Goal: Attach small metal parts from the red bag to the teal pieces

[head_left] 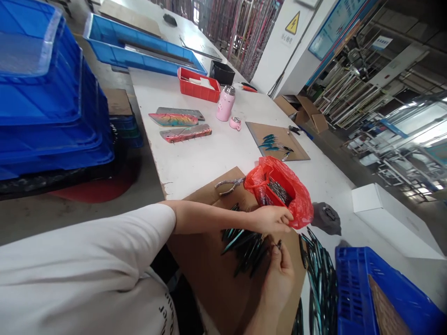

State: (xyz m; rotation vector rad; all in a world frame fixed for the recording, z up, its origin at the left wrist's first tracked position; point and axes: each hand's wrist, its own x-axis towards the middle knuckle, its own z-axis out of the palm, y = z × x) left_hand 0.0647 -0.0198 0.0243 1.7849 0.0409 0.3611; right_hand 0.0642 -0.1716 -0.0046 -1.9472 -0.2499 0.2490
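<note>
My left hand [271, 219] reaches in from the left beside a red plastic bag [301, 204], its fingers curled together; whatever they may hold is hidden. The bag lines a red box holding a heap of small metal parts [279, 191]. Just below, my right hand [279, 274] pinches a small dark piece [278, 245] between thumb and fingers. Slender, glossy dark-teal pieces shaped like fishing lures [246, 249] lie piled on a cardboard sheet [209, 270], partly under my left forearm. Pliers [228, 185] rest at the cardboard's far side.
More teal pieces [319, 274] lie to the right, beside a blue crate [356, 288]. A white box [394, 218] stands beyond. Farther back are a board with several blue lures [279, 151], a pink flask [226, 103] and a red tray [199, 90]. Blue bins [52, 107] stack at left.
</note>
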